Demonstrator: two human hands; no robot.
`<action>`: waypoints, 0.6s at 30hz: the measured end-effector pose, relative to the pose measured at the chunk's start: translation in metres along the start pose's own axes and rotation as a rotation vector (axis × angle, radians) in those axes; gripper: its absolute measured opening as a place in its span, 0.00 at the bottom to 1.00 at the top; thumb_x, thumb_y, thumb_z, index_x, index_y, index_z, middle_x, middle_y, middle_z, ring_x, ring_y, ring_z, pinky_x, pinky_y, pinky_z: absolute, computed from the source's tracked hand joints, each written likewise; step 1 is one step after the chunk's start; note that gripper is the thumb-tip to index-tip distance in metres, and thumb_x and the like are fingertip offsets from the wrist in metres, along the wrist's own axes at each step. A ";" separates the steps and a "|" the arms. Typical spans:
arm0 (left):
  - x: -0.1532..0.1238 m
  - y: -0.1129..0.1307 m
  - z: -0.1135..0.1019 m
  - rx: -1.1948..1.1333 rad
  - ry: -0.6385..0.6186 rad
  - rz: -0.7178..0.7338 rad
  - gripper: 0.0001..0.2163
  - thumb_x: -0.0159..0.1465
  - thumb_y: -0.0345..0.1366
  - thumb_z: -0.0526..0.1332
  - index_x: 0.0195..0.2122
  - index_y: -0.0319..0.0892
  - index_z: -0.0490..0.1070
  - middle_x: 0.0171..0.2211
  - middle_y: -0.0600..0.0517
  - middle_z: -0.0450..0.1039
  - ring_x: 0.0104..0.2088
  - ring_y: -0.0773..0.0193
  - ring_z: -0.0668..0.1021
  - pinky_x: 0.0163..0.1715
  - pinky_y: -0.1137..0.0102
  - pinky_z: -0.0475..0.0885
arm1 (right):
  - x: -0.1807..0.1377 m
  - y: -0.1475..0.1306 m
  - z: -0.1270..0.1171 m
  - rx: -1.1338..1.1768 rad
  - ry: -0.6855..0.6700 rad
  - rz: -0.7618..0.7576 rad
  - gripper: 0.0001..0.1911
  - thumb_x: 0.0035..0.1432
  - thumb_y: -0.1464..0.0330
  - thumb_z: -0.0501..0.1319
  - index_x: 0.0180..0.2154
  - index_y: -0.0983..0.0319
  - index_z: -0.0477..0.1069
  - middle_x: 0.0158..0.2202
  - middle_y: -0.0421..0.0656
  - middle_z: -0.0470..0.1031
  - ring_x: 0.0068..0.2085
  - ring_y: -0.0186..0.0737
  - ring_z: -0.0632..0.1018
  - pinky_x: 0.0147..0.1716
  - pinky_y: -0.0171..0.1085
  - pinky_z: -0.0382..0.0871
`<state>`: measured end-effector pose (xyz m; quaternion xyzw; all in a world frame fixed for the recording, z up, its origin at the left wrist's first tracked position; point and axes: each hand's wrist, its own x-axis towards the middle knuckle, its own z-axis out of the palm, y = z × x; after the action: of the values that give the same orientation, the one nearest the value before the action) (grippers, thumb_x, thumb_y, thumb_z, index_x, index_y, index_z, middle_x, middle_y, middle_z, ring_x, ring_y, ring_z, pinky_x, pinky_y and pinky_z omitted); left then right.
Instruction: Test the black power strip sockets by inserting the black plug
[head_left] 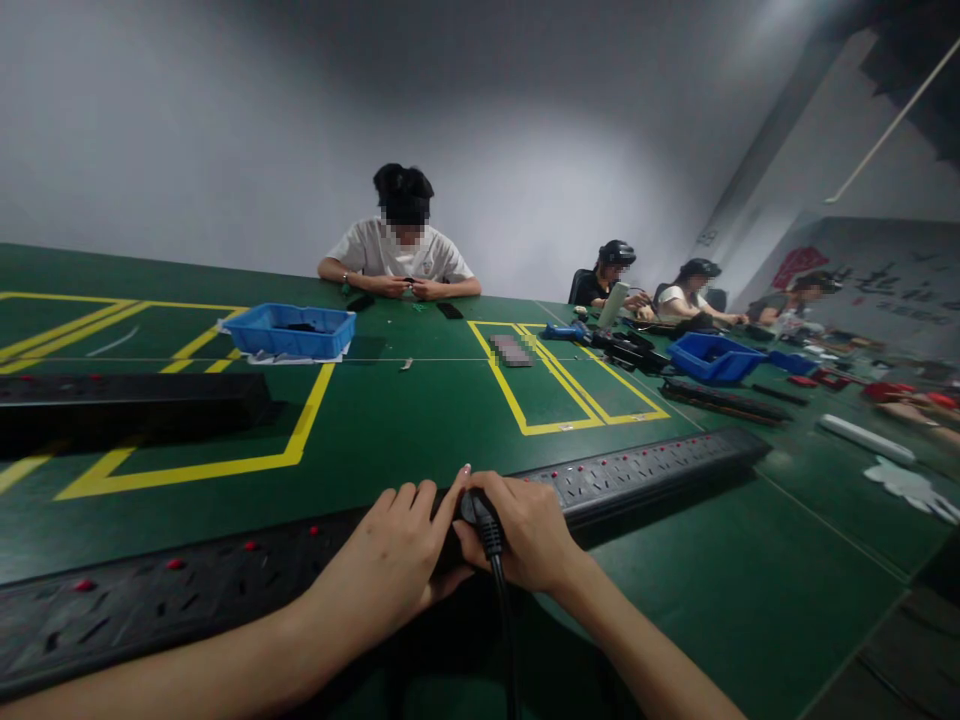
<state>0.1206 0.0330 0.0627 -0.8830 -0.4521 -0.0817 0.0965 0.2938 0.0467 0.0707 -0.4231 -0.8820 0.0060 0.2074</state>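
A long black power strip (645, 468) with red switches lies across the green table in front of me. My right hand (529, 530) is closed round a black plug (480, 512) pressed against the strip, its cable (504, 630) running down toward me. My left hand (394, 560) lies flat on the strip just left of the plug, fingers together and stretched along the top.
A second black power strip (127, 405) lies at the far left. A blue tray (289, 332) sits inside yellow floor-tape lines. A person in a white shirt (401, 255) sits opposite; other people work at the right with blue bins (712, 358) and tools.
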 end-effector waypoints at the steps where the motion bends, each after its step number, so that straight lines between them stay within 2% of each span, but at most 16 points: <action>1: 0.000 0.000 0.000 -0.006 0.003 -0.002 0.31 0.60 0.47 0.47 0.61 0.37 0.42 0.35 0.45 0.65 0.34 0.57 0.67 0.34 0.64 0.61 | 0.000 0.000 0.000 -0.001 0.001 0.001 0.16 0.56 0.61 0.51 0.44 0.62 0.61 0.36 0.47 0.72 0.37 0.40 0.74 0.33 0.34 0.64; 18: 0.000 0.000 -0.002 -0.004 -0.009 -0.002 0.30 0.61 0.46 0.47 0.61 0.37 0.40 0.36 0.44 0.65 0.35 0.57 0.67 0.35 0.63 0.61 | 0.000 0.000 -0.001 0.009 0.009 0.000 0.17 0.55 0.62 0.52 0.45 0.62 0.61 0.37 0.47 0.72 0.37 0.40 0.74 0.34 0.34 0.64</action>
<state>0.1207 0.0326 0.0646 -0.8831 -0.4532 -0.0787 0.0927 0.2943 0.0463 0.0711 -0.4223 -0.8810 0.0080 0.2132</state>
